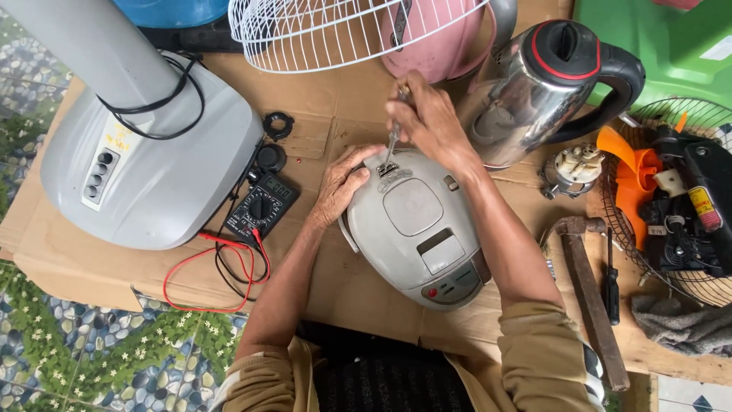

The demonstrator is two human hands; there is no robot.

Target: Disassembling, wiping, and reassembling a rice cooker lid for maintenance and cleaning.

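A black multimeter (261, 204) left of the cooker carries a small grey screen; a yellow-red label (702, 206) wraps the fan motor.

Your right hand (431, 122) is gripping a screwdriver (392, 141), its tip pressing down on the far end of the grey rice cooker (415, 225). Your left hand (341, 183) is steadying the cooker's left side. A multimeter (261, 204) is lying just left, on the cardboard-covered worktop (320, 99).
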